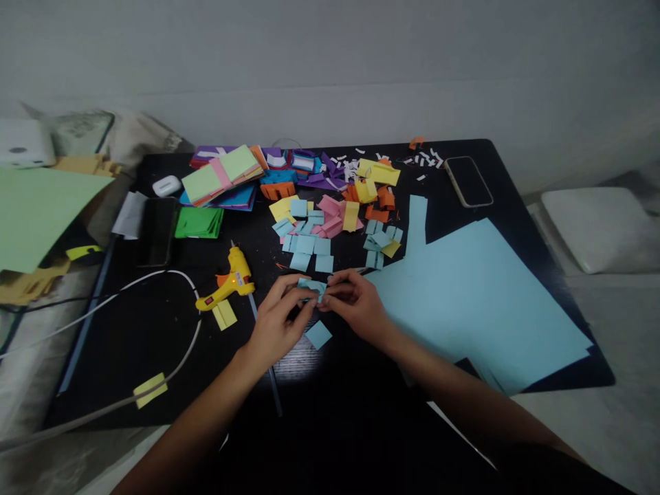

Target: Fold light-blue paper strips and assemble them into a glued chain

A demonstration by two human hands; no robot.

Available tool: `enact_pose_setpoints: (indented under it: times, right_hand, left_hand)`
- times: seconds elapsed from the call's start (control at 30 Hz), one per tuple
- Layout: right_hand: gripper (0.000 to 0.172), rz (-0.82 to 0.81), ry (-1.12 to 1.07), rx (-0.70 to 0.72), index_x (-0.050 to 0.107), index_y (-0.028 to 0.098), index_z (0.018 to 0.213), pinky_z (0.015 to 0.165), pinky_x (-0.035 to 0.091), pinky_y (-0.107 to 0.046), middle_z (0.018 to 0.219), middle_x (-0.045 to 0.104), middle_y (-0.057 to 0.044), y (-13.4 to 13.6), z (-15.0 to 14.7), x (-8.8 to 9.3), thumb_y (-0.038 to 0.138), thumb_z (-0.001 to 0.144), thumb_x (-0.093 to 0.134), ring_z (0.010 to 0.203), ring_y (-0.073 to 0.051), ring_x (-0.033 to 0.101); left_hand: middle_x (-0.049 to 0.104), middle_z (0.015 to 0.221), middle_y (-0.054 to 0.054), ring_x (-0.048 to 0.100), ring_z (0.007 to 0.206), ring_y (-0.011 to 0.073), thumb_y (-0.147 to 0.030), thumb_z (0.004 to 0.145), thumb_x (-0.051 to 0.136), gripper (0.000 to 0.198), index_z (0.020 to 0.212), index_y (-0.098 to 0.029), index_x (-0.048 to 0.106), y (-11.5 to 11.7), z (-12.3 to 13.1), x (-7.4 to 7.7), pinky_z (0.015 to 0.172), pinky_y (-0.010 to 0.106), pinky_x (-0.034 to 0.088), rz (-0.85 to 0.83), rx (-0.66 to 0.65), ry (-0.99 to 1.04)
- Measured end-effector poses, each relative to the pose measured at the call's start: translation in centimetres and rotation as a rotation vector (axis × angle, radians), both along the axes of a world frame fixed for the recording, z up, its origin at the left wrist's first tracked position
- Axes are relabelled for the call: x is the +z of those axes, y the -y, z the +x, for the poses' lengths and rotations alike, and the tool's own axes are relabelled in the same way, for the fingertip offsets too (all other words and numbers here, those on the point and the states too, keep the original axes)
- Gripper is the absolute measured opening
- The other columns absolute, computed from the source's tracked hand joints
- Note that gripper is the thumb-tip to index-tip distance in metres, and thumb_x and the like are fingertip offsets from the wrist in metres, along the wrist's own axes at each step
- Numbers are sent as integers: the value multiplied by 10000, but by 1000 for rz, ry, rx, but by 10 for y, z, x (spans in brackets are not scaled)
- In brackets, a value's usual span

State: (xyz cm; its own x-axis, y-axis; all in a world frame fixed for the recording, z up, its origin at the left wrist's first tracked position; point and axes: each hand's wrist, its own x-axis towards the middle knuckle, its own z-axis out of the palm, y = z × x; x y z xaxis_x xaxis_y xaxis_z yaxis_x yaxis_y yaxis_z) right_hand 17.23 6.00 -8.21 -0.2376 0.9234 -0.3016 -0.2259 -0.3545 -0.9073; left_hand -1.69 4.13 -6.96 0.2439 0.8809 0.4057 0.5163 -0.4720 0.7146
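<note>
Between my two hands is a small light-blue paper piece (311, 286), held above the black table (206, 385). My left hand (281, 316) pinches its left side, fingers closed. On the other side, the thumb and fingertips of my right hand (357, 302) close on its right edge. Just below lies a flat light-blue paper square (318, 335). Past my fingertips are several folded light-blue paper pieces (305, 244). A yellow hot glue gun (229, 278) with a small orange light rests left of my left hand.
Large light-blue sheets (479, 295) cover the right side. A phone (468, 181) lies at the back right, another dark phone (156, 232) at the left. Behind are stacked coloured papers (224, 175), pink pieces (335, 216) and white scraps (350, 168). A white cable (193, 344) loops at left.
</note>
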Motion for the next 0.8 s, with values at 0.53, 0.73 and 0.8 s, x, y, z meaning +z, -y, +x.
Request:
enact_pose_setpoints:
  times: [0.53, 0.73, 0.8]
  right_hand:
    - [409, -64, 7, 5, 591, 219, 954, 779, 695, -384, 790, 785, 5, -2, 3, -2, 334, 712, 899, 713, -204, 807]
    - [338, -15, -4, 1, 590, 223, 866, 786, 693, -372, 749, 735, 32, -3, 3, -2, 339, 740, 881, 719, -191, 793]
    - [289, 40, 0, -11, 605, 225, 833, 796, 692, -366, 764, 719, 35, -2, 2, -1, 339, 771, 863, 740, -188, 791]
  left_hand:
    - [639, 1250, 113, 691, 1126, 234, -69, 946, 652, 187, 1043, -218, 710, 0, -1, 3, 910, 351, 618, 90, -83, -110]
    - [661, 1204, 110, 712, 962, 196, -141, 964, 668, 136, 1080, -205, 701, -1, -4, 3, 813, 326, 633, 45, 8, -84]
    - [668, 1169, 95, 687, 812, 145, -157, 966, 676, 122, 1081, -195, 690, -3, -7, 3, 720, 285, 618, 18, 40, -57]
